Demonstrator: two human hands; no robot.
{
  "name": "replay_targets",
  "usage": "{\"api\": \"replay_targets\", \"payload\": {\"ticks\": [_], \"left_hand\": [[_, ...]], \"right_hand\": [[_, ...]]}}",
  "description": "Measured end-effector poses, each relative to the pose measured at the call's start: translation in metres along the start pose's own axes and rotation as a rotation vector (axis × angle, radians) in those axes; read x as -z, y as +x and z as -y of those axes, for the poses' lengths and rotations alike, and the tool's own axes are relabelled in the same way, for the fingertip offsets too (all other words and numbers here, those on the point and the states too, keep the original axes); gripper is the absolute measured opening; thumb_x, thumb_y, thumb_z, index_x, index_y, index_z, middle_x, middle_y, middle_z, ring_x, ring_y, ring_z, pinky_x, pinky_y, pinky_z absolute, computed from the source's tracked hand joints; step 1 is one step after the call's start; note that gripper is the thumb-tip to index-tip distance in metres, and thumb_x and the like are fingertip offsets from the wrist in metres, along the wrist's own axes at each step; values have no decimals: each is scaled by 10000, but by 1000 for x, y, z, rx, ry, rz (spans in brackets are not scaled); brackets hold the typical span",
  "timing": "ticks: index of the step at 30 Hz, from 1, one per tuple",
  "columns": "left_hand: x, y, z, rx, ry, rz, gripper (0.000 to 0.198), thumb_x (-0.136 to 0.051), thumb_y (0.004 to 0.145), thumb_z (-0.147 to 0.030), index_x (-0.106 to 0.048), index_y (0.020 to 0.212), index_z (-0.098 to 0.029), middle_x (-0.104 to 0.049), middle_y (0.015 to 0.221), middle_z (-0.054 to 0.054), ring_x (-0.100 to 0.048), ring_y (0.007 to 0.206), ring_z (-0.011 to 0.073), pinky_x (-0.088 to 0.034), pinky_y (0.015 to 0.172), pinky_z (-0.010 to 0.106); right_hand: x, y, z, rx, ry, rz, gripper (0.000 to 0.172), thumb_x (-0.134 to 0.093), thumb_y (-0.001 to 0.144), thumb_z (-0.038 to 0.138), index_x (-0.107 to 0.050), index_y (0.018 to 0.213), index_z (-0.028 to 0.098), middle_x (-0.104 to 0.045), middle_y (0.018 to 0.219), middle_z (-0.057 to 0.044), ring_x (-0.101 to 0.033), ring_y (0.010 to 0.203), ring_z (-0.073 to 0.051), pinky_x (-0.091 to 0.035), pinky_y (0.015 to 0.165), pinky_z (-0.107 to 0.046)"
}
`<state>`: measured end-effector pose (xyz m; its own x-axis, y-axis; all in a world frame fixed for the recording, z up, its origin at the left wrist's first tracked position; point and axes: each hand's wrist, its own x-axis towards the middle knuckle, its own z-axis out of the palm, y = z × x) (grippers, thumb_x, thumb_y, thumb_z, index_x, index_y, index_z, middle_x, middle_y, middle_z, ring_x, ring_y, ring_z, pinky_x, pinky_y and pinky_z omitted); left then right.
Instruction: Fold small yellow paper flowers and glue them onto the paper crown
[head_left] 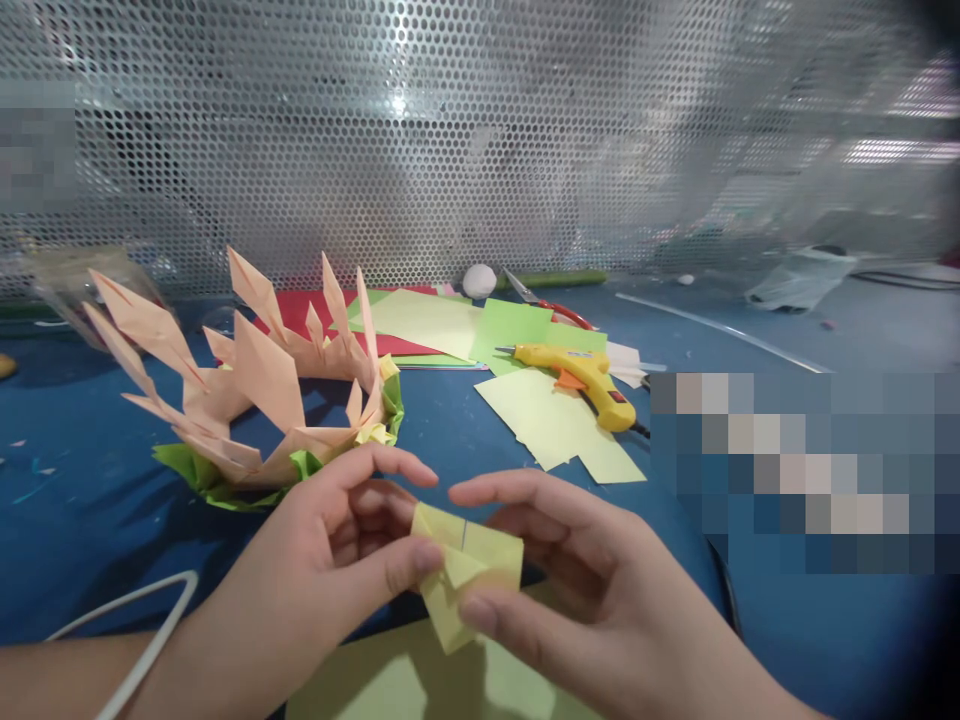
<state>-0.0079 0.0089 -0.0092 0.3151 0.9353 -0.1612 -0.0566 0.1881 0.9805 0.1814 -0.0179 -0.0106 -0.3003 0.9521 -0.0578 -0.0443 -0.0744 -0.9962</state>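
Observation:
Between both hands is a small folded piece of pale yellow paper, with a short dark line on its upper face. My left hand pinches its left side, thumb on the front and fingers behind. On the right and lower edge, my right hand grips it the same way, index finger raised above. Under the hands lies a larger pale yellow sheet. Just beyond my left hand stands a ring of folded peach paper points, with green paper leaves and small yellow paper pieces along its base.
A yellow glue gun rests on yellow paper sheets at centre right. Behind it are red-handled scissors, a white ball and coloured paper. A perforated metal panel closes off the back. A white cable runs by my left forearm.

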Motion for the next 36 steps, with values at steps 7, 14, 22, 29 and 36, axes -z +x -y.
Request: {"api": "replay_targets", "payload": {"ticks": [7,14,22,29,36], "left_hand": [[-3,5,-7,-70,28,-29,172,-798,726,-111,-665,674,-208,-695,751,-66,-666,720,78,-541,671,114],[0,3,-6,-158,196,38,131,-756,750,-155,-763,653,-244,-666,811,-32,-661,788,116,-535,689,141],[2,-2,-8,-49,63,169,92,-776,801,-296,-822,881,-297,-788,821,-22,-728,830,175,-575,753,203],[-1,-7,2,-53,38,83,244,-801,703,-78,-771,852,-270,-801,848,-29,-765,829,159,-593,766,184],[-9,0,-11,-86,144,10,166,-738,648,-77,-753,708,-231,-772,709,-38,-739,699,141,-581,645,157]], "right_hand": [[8,4,-6,-7,171,100,318,-813,804,381,-730,1106,326,-776,974,4,-715,928,-150,-576,820,-231],[6,6,-10,-8,296,128,290,-885,710,286,-728,953,295,-766,820,31,-735,832,-144,-596,755,-216],[1,2,-7,218,-133,-130,332,-649,814,98,-673,1065,314,-731,853,61,-681,753,-85,-559,707,-160],[4,-4,-5,528,-470,-117,468,-560,769,-33,-591,1076,318,-734,933,111,-688,802,-38,-534,762,-83],[7,-7,-1,588,-557,-96,471,-554,737,-53,-586,1046,300,-738,956,117,-701,801,-22,-522,774,-44]]}}
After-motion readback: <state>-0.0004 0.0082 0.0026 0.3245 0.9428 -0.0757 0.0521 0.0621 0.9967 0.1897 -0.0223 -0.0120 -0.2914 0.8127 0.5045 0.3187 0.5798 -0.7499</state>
